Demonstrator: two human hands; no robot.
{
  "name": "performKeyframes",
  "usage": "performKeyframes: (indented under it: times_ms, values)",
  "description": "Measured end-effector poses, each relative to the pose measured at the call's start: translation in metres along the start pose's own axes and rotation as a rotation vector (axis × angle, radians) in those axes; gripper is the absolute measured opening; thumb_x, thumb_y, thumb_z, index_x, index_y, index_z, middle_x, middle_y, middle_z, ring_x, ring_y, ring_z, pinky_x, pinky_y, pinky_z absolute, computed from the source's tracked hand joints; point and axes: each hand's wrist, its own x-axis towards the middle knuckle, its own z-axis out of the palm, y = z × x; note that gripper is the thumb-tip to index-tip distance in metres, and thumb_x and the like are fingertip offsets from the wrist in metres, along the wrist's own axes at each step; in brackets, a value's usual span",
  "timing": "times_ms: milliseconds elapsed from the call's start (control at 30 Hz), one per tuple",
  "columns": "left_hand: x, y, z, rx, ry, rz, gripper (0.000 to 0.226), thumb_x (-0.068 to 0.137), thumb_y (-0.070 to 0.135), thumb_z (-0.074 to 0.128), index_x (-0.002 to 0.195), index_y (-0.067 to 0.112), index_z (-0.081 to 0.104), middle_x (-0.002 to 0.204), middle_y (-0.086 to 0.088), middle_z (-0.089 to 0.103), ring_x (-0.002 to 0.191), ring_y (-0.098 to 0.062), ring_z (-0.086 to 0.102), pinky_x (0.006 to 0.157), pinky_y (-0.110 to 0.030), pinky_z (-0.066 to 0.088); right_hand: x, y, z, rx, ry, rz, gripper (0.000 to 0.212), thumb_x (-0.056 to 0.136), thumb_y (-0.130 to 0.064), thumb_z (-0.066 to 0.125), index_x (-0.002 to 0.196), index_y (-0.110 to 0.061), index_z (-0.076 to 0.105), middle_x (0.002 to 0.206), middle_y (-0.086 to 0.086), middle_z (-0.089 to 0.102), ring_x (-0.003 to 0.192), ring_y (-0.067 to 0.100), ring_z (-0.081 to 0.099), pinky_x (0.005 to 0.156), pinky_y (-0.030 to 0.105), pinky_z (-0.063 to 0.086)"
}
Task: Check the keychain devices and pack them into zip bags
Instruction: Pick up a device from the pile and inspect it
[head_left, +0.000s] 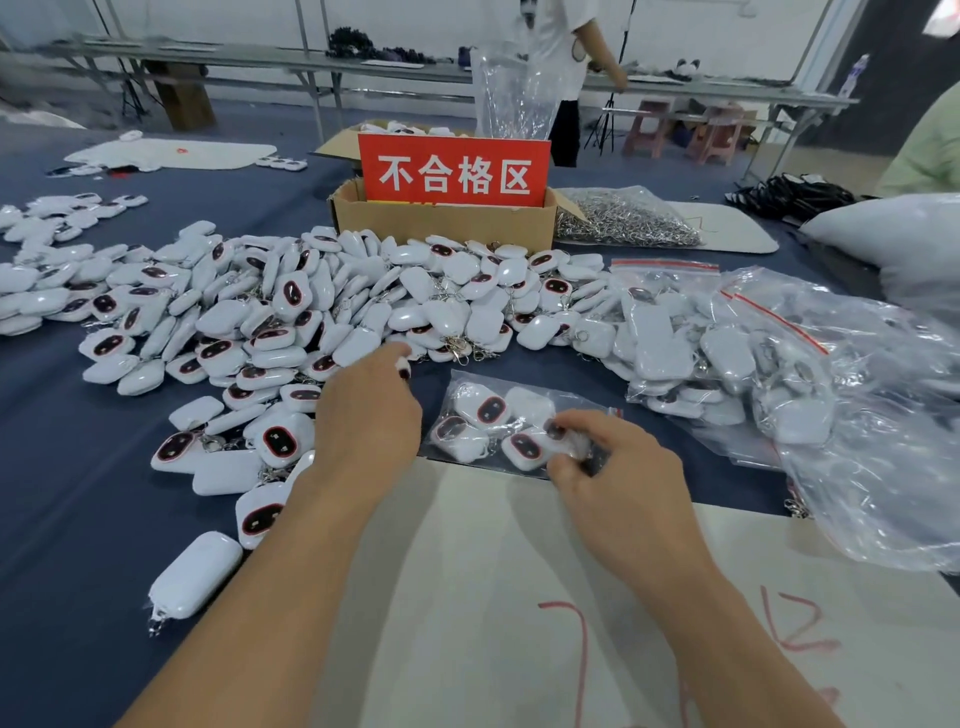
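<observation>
A big heap of white keychain devices (291, 312) with dark oval faces covers the blue table. A small clear zip bag (498, 421) holding several devices lies in front of me. My right hand (613, 467) pinches a device at the bag's near right end. My left hand (369, 410) reaches to the heap's near edge, fingertips curled on a white device (402, 364); how it holds the device is partly hidden.
A cardboard box (441, 218) with a red sign stands behind the heap. Filled zip bags (691, 338) and a large clear plastic bag (872, 415) lie at right. Metal key rings (623, 218) are piled behind. A white sheet (493, 597) lies before me. A person stands at the back.
</observation>
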Motion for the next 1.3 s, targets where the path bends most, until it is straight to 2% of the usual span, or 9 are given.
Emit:
performKeyframes:
  times_ms: [100,167,300,400,467,667,767,1000,1300]
  values:
    - [-0.004,0.016,-0.004,-0.381,0.051,-0.027,0.035,0.098,0.019,0.064,0.129,0.035,0.059,0.092,0.007,0.075,0.078,-0.015,0.069,0.064,-0.015,0.048,0.000,-0.001,-0.001,0.043,0.097,-0.034,0.030,0.090,-0.027,0.070,0.118,-0.039,0.072,0.108,-0.024,0.063,0.100,-0.017,0.051,0.083,-0.004,0.030]
    - [-0.015,0.034,-0.008,-0.566,-0.036,-0.023,0.029,0.089,0.022,0.076,0.108,0.036,0.061,0.074,0.015,0.075,0.063,-0.008,0.070,0.053,-0.016,0.051,0.000,0.001,-0.003,0.099,0.119,-0.002,0.034,0.092,-0.028,0.069,0.122,-0.043,0.069,0.113,-0.026,0.065,0.099,-0.022,0.052,0.083,-0.001,0.034]
    - [-0.039,0.063,-0.008,-0.741,-0.107,0.054,0.017,0.080,0.024,0.081,0.089,0.033,0.069,0.069,0.016,0.076,0.059,-0.005,0.071,0.054,-0.016,0.051,0.002,0.001,-0.007,0.367,0.171,0.007,0.031,0.091,-0.022,0.066,0.116,-0.040,0.072,0.104,-0.031,0.073,0.098,-0.004,0.070,0.085,0.014,0.049]
    - [-0.055,0.079,0.001,-0.885,-0.206,0.037,0.009,0.089,0.025,0.074,0.093,0.031,0.068,0.069,0.007,0.077,0.060,-0.013,0.072,0.057,-0.024,0.057,0.004,-0.001,-0.009,0.696,-0.028,0.084,0.026,0.086,-0.024,0.061,0.105,-0.021,0.079,0.099,-0.001,0.079,0.089,0.019,0.075,0.080,0.035,0.062]
    - [-0.064,0.085,0.009,-0.788,-0.215,0.074,0.004,0.096,0.027,0.066,0.094,0.030,0.064,0.066,0.009,0.074,0.056,-0.009,0.065,0.060,-0.025,0.055,0.004,-0.002,-0.010,0.777,-0.132,0.145,0.024,0.092,-0.026,0.059,0.101,-0.016,0.079,0.100,0.012,0.079,0.089,0.029,0.074,0.077,0.041,0.065]
    - [-0.057,0.078,0.006,-0.551,-0.136,0.179,0.016,0.099,0.029,0.060,0.085,0.032,0.068,0.069,0.019,0.068,0.069,-0.005,0.061,0.063,-0.018,0.043,0.004,-0.002,-0.013,0.726,-0.167,0.158,0.031,0.103,-0.013,0.055,0.099,-0.027,0.082,0.095,0.006,0.080,0.094,0.029,0.077,0.087,0.046,0.063]
    - [-0.056,0.073,0.004,-0.420,-0.032,0.221,0.009,0.089,0.038,0.065,0.090,0.046,0.070,0.075,0.020,0.069,0.078,-0.002,0.062,0.070,-0.015,0.044,0.007,-0.002,-0.017,0.791,-0.184,0.177,0.033,0.103,-0.006,0.053,0.098,-0.021,0.083,0.097,0.015,0.079,0.090,0.032,0.078,0.074,0.034,0.064]
    - [-0.060,0.080,0.009,-0.835,-0.426,0.098,0.026,0.093,0.014,0.066,0.109,0.028,0.080,0.087,0.009,0.079,0.071,-0.007,0.070,0.069,-0.029,0.058,0.008,-0.001,-0.019,0.861,-0.196,0.204,0.029,0.100,-0.002,0.053,0.096,-0.006,0.081,0.100,0.031,0.074,0.081,0.034,0.074,0.079,0.050,0.065]
    - [-0.057,0.081,0.009,-0.987,-0.431,0.040,0.017,0.094,0.008,0.071,0.096,0.019,0.083,0.066,-0.001,0.073,0.047,-0.013,0.056,0.049,-0.021,0.051,0.011,0.000,-0.023,0.949,-0.338,0.205,0.033,0.085,0.010,0.048,0.099,0.004,0.077,0.094,0.035,0.069,0.083,0.034,0.067,0.091,0.056,0.059]
